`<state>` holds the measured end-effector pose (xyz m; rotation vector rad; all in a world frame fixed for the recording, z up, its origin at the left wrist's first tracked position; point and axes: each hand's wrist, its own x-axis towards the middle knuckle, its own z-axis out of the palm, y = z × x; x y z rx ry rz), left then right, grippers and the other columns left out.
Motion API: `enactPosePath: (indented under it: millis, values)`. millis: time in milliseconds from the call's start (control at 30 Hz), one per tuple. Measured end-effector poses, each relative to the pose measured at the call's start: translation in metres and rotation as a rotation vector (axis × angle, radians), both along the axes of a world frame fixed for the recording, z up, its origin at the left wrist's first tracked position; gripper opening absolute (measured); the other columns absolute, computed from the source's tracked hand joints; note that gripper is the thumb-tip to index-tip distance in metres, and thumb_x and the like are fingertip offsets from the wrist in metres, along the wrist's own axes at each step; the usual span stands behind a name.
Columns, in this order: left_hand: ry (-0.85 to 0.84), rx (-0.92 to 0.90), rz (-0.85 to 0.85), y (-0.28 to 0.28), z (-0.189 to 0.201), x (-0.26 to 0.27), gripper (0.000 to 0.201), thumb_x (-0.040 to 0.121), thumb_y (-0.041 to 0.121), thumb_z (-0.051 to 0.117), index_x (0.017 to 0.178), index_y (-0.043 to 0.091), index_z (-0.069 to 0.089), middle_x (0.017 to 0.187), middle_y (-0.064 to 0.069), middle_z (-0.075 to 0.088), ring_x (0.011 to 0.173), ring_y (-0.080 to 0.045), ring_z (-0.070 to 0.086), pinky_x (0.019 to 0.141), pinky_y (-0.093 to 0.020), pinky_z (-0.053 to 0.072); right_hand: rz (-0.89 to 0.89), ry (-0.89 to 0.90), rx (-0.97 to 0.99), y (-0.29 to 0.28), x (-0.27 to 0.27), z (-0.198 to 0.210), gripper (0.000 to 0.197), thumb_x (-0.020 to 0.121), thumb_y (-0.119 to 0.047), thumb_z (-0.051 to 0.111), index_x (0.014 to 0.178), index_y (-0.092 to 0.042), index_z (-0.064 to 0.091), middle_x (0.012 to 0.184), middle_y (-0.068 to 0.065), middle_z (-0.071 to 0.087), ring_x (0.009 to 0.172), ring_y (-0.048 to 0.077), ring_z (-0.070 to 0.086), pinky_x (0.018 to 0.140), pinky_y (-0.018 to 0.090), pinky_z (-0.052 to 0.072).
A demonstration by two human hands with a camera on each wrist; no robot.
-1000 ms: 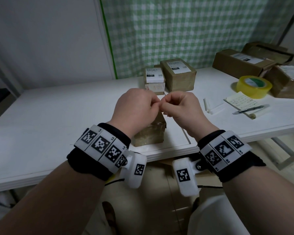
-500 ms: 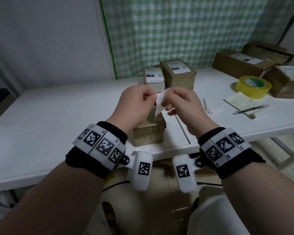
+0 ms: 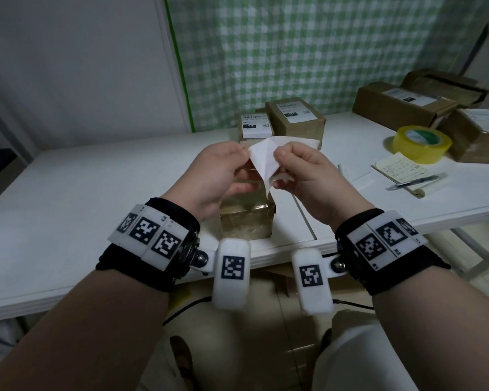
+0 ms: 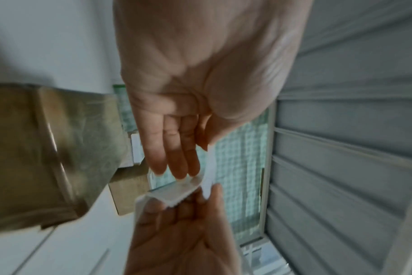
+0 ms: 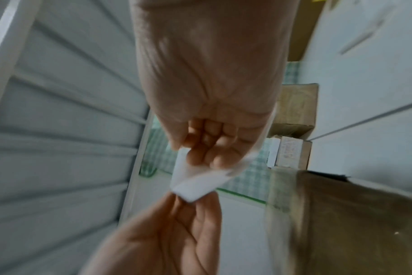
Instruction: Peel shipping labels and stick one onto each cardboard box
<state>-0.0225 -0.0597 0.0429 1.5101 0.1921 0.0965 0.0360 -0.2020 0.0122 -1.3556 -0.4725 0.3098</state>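
Note:
Both hands are raised over a small tape-wrapped cardboard box (image 3: 247, 221) at the table's near edge. Between them is a white shipping label (image 3: 263, 162), partly split from its backing. My left hand (image 3: 244, 150) pinches one layer's corner with thumb and forefinger, and my right hand (image 3: 280, 153) pinches the other layer. In the left wrist view the left hand's fingers (image 4: 176, 158) reach down to the curled label (image 4: 176, 191) beside the box (image 4: 47, 158). The right wrist view has the label (image 5: 195, 184) folded open between the two hands, with the box (image 5: 341, 223) at the lower right.
Two labelled boxes (image 3: 256, 128) (image 3: 295, 117) stand at the back middle of the white table (image 3: 96, 193). At the right are more labelled boxes (image 3: 401, 105) (image 3: 474, 134), a yellow tape roll (image 3: 421, 139), a notepad (image 3: 398, 170) and a pen (image 3: 418, 183).
The hands were fists pressed together over the box a second ago. They have since drawn apart and risen slightly, and the white label has opened out between them.

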Motion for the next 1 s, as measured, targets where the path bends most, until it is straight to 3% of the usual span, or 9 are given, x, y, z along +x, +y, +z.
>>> enactPosePath:
  millis: [67,133,267,367,533,733,833,933,1000]
  values:
    - [0.005,-0.165,0.015,0.0,0.001,0.0,0.018,0.097,0.01,0.046,0.087,0.007,0.059,0.086,-0.011,0.07,0.078,-0.022,0.07,0.071,-0.036,0.06,0.024,0.078,0.078,-0.002,0.002,0.002,0.027,0.098,-0.011,0.045,0.071,-0.01,0.048,0.055,-0.007,0.056,0.051,0.005,0.054,0.059,0.022,0.048]
    - [0.008,-0.213,0.029,0.0,0.0,0.001,0.016,0.097,0.01,0.046,0.091,0.004,0.06,0.089,-0.014,0.07,0.081,-0.026,0.07,0.075,-0.041,0.059,0.006,0.103,0.087,-0.001,0.001,0.002,0.022,0.097,-0.014,0.047,0.076,-0.011,0.051,0.054,-0.007,0.058,0.051,0.005,0.055,0.06,0.023,0.051]
    - [0.021,-0.102,-0.022,-0.001,-0.004,0.002,0.024,0.098,0.026,0.046,0.089,0.01,0.061,0.084,-0.011,0.071,0.073,-0.024,0.069,0.07,-0.036,0.059,-0.062,0.086,0.046,0.002,-0.002,0.001,0.019,0.096,-0.019,0.051,0.079,-0.012,0.054,0.051,-0.006,0.06,0.05,0.007,0.056,0.057,0.022,0.053]
    - [0.027,0.012,-0.09,-0.002,-0.007,0.002,0.029,0.094,0.037,0.05,0.09,0.013,0.065,0.086,-0.007,0.071,0.075,-0.02,0.069,0.075,-0.035,0.058,-0.096,0.082,0.03,0.004,-0.003,0.002,0.021,0.096,-0.023,0.052,0.077,-0.015,0.055,0.05,-0.007,0.059,0.05,0.008,0.055,0.057,0.022,0.051]
    - [0.046,0.137,-0.095,-0.005,-0.009,0.002,0.011,0.092,0.017,0.058,0.086,0.009,0.061,0.076,-0.004,0.066,0.063,-0.009,0.065,0.062,-0.021,0.056,-0.09,0.087,0.045,0.007,-0.003,0.005,0.023,0.096,-0.029,0.05,0.083,-0.011,0.057,0.055,-0.002,0.055,0.051,0.009,0.053,0.055,0.022,0.049]
    - [-0.02,0.087,-0.022,-0.006,-0.008,0.004,0.018,0.088,0.01,0.062,0.071,0.013,0.057,0.066,-0.003,0.065,0.058,-0.01,0.063,0.053,-0.018,0.053,-0.048,0.005,-0.098,0.01,-0.009,0.001,0.028,0.091,-0.024,0.06,0.067,-0.015,0.049,0.049,-0.011,0.052,0.056,0.01,0.051,0.059,0.025,0.047]
    - [-0.054,0.01,0.004,-0.006,-0.007,0.004,0.006,0.087,0.005,0.063,0.089,0.009,0.059,0.065,-0.003,0.064,0.055,-0.011,0.059,0.054,-0.02,0.054,-0.041,0.033,-0.062,0.01,-0.008,0.0,0.027,0.092,-0.018,0.058,0.068,-0.012,0.047,0.051,-0.008,0.054,0.058,0.011,0.053,0.056,0.022,0.048]
    - [-0.083,-0.064,0.041,-0.002,-0.008,0.005,0.026,0.087,-0.001,0.06,0.109,0.01,0.055,0.068,-0.004,0.066,0.056,-0.013,0.064,0.057,-0.025,0.056,-0.006,0.046,-0.036,0.007,-0.007,-0.001,0.019,0.095,-0.015,0.053,0.076,-0.01,0.051,0.057,-0.006,0.058,0.057,0.007,0.056,0.056,0.019,0.049]
    - [-0.091,-0.091,0.048,0.001,-0.007,0.004,0.029,0.087,-0.002,0.059,0.109,0.015,0.054,0.073,-0.007,0.066,0.063,-0.016,0.069,0.059,-0.027,0.056,0.015,0.085,-0.001,0.004,-0.004,-0.001,0.023,0.097,-0.014,0.049,0.074,-0.012,0.052,0.054,-0.01,0.061,0.055,0.004,0.058,0.06,0.02,0.05]
